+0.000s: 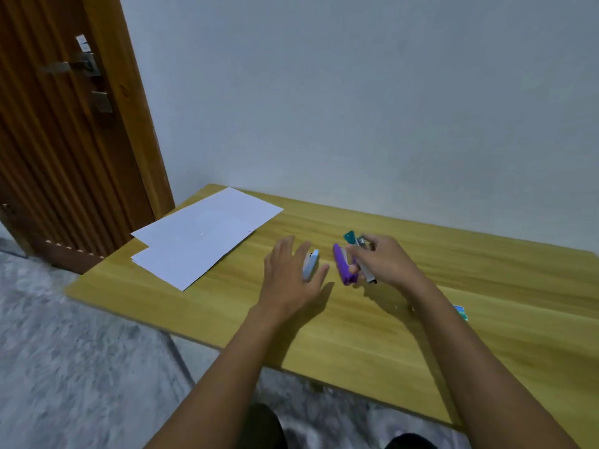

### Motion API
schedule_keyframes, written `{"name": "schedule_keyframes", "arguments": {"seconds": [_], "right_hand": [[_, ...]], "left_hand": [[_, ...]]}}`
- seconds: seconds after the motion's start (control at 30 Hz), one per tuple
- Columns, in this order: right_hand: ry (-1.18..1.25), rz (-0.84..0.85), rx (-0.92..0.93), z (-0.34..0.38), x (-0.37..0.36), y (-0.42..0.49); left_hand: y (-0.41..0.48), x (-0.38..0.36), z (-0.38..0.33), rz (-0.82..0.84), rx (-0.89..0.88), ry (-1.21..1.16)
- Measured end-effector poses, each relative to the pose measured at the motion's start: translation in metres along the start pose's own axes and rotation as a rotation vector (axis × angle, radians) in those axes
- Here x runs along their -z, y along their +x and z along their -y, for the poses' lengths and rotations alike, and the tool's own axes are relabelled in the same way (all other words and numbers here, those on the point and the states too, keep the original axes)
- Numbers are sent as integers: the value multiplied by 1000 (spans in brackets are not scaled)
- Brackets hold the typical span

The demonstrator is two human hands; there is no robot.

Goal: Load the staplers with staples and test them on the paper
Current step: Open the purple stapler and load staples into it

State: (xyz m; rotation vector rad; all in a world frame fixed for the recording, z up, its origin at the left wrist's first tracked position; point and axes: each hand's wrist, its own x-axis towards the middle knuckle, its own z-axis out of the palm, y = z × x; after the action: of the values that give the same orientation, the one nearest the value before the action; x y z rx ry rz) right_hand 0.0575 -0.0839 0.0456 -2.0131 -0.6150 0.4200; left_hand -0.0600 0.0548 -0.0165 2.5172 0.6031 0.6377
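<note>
A pale blue stapler (310,264) lies on the wooden table (486,319), and my left hand (291,277) hovers over it with fingers spread, partly hiding it. To its right, a purple stapler (342,262) is gripped by my right hand (379,260), thumb resting on its near end. A teal stapler (350,237) peeks out behind the right hand's fingers, with a metal part beside it. White paper sheets (201,234) lie at the table's far left corner.
A small teal and white box (461,312) lies partly hidden behind my right forearm. A wooden door (64,140) stands at the left, a plain wall behind the table. Grey carpet lies below the table's near edge.
</note>
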Motion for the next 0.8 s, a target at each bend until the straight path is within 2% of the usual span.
{"name": "schedule_keyframes", "arguments": {"seconds": [0.17, 0.3, 0.4, 0.5, 0.63, 0.8], "right_hand": [[-236, -183, -130, -45, 41, 22], [-589, -234, -151, -72, 53, 50], [-735, -290, -166, -79, 55, 73], [-720, -329, -180, -79, 53, 94], [-570, -328, -230, -76, 52, 112], [-485, -205, -198, -67, 55, 111]], "left_hand": [[14, -51, -40, -23, -167, 126], [19, -70, -39, -17, -88, 71], [17, -72, -35, -30, -91, 59], [17, -72, -33, -50, -99, 53], [18, -73, -33, -76, -109, 52], [19, -74, -33, -100, -99, 55]]}}
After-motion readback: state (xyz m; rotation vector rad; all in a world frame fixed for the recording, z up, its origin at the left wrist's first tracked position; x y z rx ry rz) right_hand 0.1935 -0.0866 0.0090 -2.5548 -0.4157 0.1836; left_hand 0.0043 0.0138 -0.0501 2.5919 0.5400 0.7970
